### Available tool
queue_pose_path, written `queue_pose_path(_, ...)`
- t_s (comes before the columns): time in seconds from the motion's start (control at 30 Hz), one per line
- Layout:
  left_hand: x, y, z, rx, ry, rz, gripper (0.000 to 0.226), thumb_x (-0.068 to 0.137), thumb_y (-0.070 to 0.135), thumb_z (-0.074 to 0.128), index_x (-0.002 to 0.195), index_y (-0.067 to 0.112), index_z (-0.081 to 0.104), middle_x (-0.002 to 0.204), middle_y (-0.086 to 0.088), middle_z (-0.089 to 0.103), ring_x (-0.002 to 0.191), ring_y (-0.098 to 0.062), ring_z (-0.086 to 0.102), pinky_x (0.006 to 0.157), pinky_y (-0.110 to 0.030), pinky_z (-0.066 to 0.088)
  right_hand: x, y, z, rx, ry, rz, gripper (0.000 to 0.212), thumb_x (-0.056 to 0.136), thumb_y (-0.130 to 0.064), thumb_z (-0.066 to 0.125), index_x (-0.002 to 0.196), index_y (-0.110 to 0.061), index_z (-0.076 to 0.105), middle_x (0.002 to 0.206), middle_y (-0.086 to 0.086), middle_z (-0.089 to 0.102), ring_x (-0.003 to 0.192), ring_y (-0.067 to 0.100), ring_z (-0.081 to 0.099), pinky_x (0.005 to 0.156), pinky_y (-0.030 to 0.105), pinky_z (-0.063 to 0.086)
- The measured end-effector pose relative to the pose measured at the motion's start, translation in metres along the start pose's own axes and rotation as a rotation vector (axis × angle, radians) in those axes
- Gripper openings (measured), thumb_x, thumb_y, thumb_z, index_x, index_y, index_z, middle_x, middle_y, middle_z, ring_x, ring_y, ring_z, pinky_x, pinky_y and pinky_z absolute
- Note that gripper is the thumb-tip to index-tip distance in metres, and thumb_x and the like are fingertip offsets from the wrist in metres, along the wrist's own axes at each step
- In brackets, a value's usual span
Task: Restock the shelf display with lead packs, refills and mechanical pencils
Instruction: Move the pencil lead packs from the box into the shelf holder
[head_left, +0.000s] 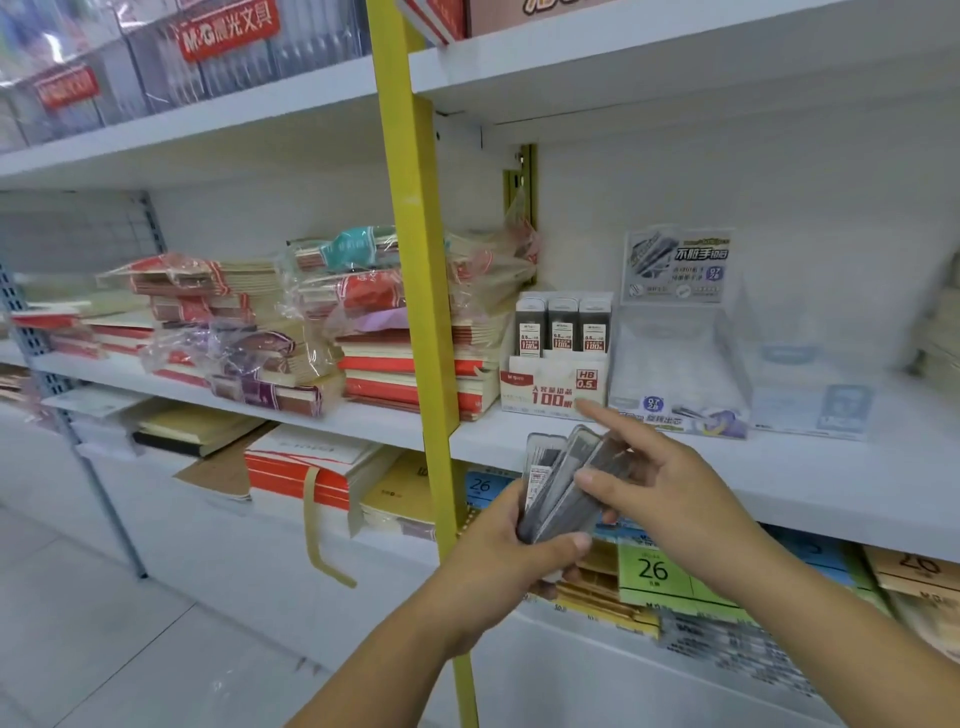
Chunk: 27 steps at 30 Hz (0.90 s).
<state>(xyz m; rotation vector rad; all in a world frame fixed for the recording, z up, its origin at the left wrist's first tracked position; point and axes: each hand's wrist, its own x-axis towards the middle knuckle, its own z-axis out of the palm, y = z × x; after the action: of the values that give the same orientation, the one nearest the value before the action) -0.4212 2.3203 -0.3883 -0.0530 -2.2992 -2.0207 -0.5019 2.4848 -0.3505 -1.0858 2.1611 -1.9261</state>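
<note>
Several lead packs, perhaps three, fanned in the left hand's clasp, right hand pinching one.

Fan of slim grey lead packs gripped in my left hand, tilted upright; my right hand pinches the rightmost one. Three more packs stand upright in the display box just above my hands.

Left hand grips fan of lead packs before shelf. Right hand pinches top pack, forefinger out. White box holds three packs upright; clear tray just right. Notebooks stacked left.
</note>
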Motion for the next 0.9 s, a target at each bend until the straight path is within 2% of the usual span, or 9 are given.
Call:
queue_pose_path(0.07,0.0,0.002,0.0,-0.041,0.036,0.031,0.031,0.081,0.037,0.075,0.109,0.043,0.062,0.086,0.009,0.071,0.075,-0.009,0.067,0.067,-0.024,0.053,0.002,0.001,-0.001,0.021,0.044,0.03,0.061,0.083,-0.014,0.073,0.126,-0.052,0.053,0.105,-0.01,0.068,0.082,0.009,0.069,0.062,0.023,0.055)
queue_pose_path(0.13,0.0,0.005,-0.001,-0.074,0.089,0.053,0.022,0.082,0.047,0.069,0.103,0.048,0.064,0.083,0.01,0.071,0.072,-0.007,0.065,0.063,-0.023,0.052,0.004,0.001,-0.005,0.014,0.073,0.056,0.051,0.083,-0.015,0.074,0.118,-0.048,0.057,0.113,-0.007,0.067,0.072,0.014,0.07,0.062,0.023,0.055)
queue_pose_path(0.23,-0.001,0.007,-0.005,-0.107,0.152,0.058,0.025,0.082,0.056,0.063,0.106,0.051,0.065,0.087,0.011,0.071,0.07,-0.004,0.064,0.062,-0.023,0.052,0.005,0.002,-0.009,0.004,0.07,0.073,0.038,0.082,-0.018,0.074,0.107,-0.045,0.063,0.116,-0.003,0.066,0.064,0.019,0.071,0.06,0.021,0.055)
queue_pose_path(0.43,-0.007,0.005,-0.018,-0.203,0.178,0.025,0.027,0.081,0.052,0.072,0.108,0.05,0.068,0.106,0.007,0.074,0.08,-0.004,0.068,0.066,-0.023,0.054,0.005,0.0,-0.01,0.012,0.118,0.048,0.037,0.083,-0.015,0.073,0.1,-0.047,0.063,0.11,0.0,0.066,0.063,0.026,0.069,0.063,0.032,0.057)
queue_pose_path(0.57,-0.009,0.001,-0.021,-0.311,0.143,-0.028,0.042,0.073,0.04,0.075,0.115,0.035,0.069,0.11,0.001,0.074,0.09,-0.011,0.072,0.069,-0.027,0.057,0.002,0.0,-0.001,-0.002,0.213,0.003,0.027,0.085,-0.017,0.071,0.09,-0.042,0.063,0.105,-0.005,0.064,0.059,0.022,0.07,0.057,0.025,0.056)
queue_pose_path(0.63,-0.01,0.001,-0.022,-0.331,0.149,-0.026,0.049,0.071,0.037,0.077,0.118,0.03,0.067,0.11,-0.001,0.074,0.087,-0.013,0.072,0.067,-0.028,0.057,0.002,0.001,0.006,-0.015,0.235,-0.037,0.022,0.086,-0.018,0.07,0.084,-0.038,0.064,0.099,-0.007,0.063,0.065,0.015,0.07,0.058,0.02,0.054)
queue_pose_path(0.67,-0.009,0.002,-0.023,-0.331,0.169,-0.017,0.051,0.07,0.037,0.077,0.119,0.029,0.066,0.109,-0.002,0.074,0.085,-0.013,0.072,0.066,-0.028,0.057,0.002,0.002,0.009,-0.066,0.236,-0.068,0.02,0.086,-0.018,0.069,0.083,-0.037,0.065,0.099,-0.01,0.062,0.076,0.009,0.068,0.062,0.015,0.052)
queue_pose_path(0.77,-0.01,0.006,-0.03,-0.335,0.24,0.022,0.051,0.069,0.037,0.077,0.118,0.028,0.066,0.106,-0.003,0.075,0.082,-0.014,0.072,0.062,-0.025,0.056,0.003,0.002,0.011,-0.248,0.157,-0.123,0.02,0.084,-0.021,0.072,0.094,-0.036,0.065,0.109,-0.02,0.053,0.103,-0.007,0.051,0.077,0.006,0.045)
queue_pose_path(0.9,-0.012,0.013,-0.041,-0.308,0.28,0.057,0.048,0.072,0.038,0.073,0.118,0.031,0.063,0.105,-0.001,0.075,0.085,-0.012,0.073,0.062,-0.023,0.055,0.002,0.0,0.009,-0.226,-0.033,-0.08,0.036,0.07,-0.04,0.072,0.105,-0.041,0.066,0.108,-0.03,0.052,0.108,-0.008,0.051,0.084,0.009,0.047)
